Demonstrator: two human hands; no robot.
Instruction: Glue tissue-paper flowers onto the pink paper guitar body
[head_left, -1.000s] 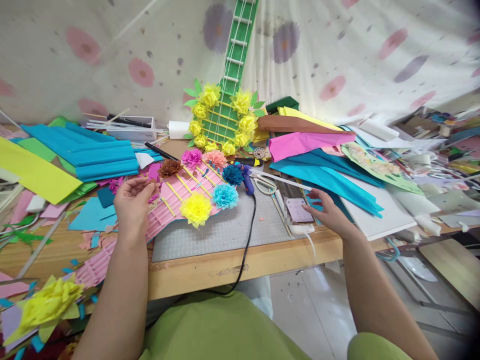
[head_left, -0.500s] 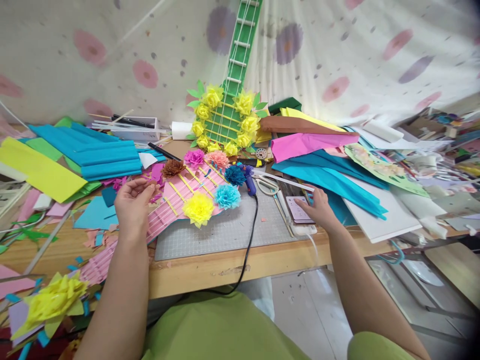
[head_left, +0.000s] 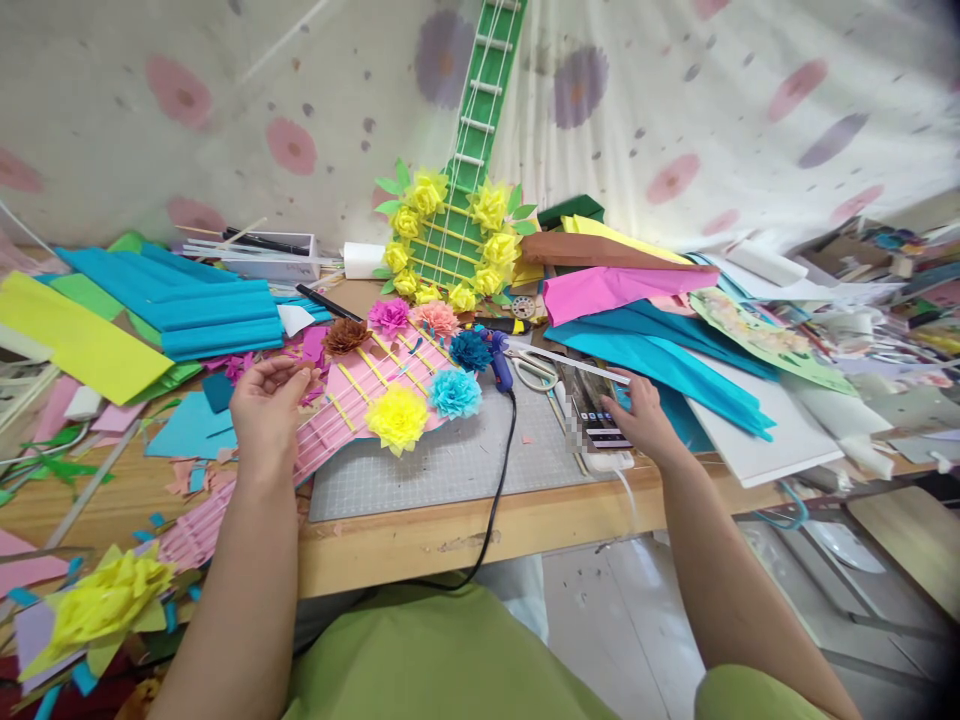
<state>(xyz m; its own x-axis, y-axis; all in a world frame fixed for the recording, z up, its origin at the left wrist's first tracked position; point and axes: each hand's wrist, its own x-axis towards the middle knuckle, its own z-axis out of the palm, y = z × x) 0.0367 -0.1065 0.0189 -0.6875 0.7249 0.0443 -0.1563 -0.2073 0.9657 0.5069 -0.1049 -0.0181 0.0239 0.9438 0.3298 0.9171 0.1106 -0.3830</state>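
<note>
My right hand (head_left: 637, 405) is at a phone (head_left: 600, 415), which lies on the table with its screen lit. A white strip (head_left: 570, 358) runs from near the glue gun (head_left: 500, 365) to that hand's fingers. Left of a pink paper guitar (head_left: 330, 430), my left hand (head_left: 274, 395) is raised with thumb and fingertips pinched together; whatever is between them is too small to tell. Paper flowers, among them a yellow one (head_left: 397, 418) and a light blue one (head_left: 454, 392), sit on the guitar.
A green paper guitar (head_left: 461, 235) with yellow flowers leans at the back. Blue crepe paper (head_left: 217, 315) lies left, more coloured sheets right. Scissors (head_left: 534, 372) rest on the grey cutting mat (head_left: 420, 485). A black cord (head_left: 499, 480) hangs over the front edge.
The phone screen has changed from a light page to a darker picture with icons. My right hand's fingers have drawn back slightly to the right; my left hand is nearly still.
</note>
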